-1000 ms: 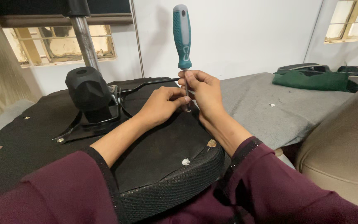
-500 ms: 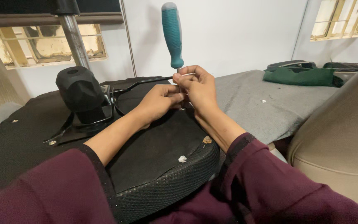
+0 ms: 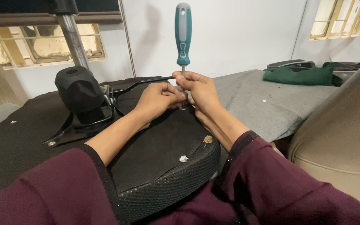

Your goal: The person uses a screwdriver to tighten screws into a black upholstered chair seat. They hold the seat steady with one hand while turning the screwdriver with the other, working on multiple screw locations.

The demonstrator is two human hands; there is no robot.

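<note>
Only the head view to go on here, looking down over two maroon sleeves. A teal and grey screwdriver [image 3: 183,37] stands straight up, handle at the top, shaft running down between both hands to the underside of a black seat cushion [image 3: 159,154] lying upside down on the desk [image 3: 267,108]. The left hand [image 3: 157,100] is curled into a loose fist right by the shaft, fingertips pinched in near the tip, though I can't tell whether it's gripping the shaft or some small part down there. The right hand [image 3: 201,89] is closed round the shaft just under the handle, keeping it upright. Nobody has the handle itself, so to me it looks like the tip is only being lined up, with no real turning going on yet. The tip and whatever it sits in are hidden behind the fingers.

How far along? Hard to call. A black metal bracket [image 3: 84,125] with a chunky black cylinder mount [image 3: 80,89] lies loose on the black cloth just left of the cushion, touching its edge as far as I can see, so the base seems not fixed on. A small white scrap [image 3: 183,158] and a brownish bit [image 3: 207,139] sit on the cushion near its front rim. Green fabric [image 3: 301,76] lies well off to the right, and a beige seat back [image 3: 342,133] fills the right edge
</note>
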